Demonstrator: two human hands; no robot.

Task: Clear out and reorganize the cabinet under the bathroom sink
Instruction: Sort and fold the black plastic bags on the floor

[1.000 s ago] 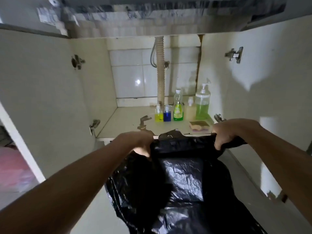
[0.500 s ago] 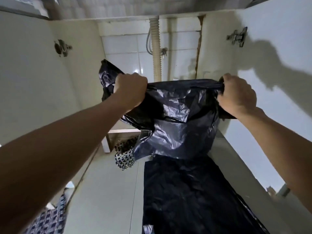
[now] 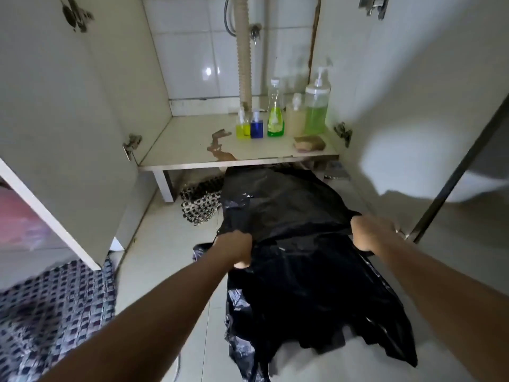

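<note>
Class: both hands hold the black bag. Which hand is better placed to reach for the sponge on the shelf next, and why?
Probably the right hand: the sponge lies at the shelf's right front, nearer that side, while the left hand can keep its grip on the black bag.

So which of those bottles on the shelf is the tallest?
The pump bottle of pale green liquid, at the right end of the row. Its white pump head rises above the green-labelled bottle and the three shorter ones.

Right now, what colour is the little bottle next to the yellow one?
Blue: the small blue bottle stands between the yellow bottle and the green one, seen in the head view.
</note>
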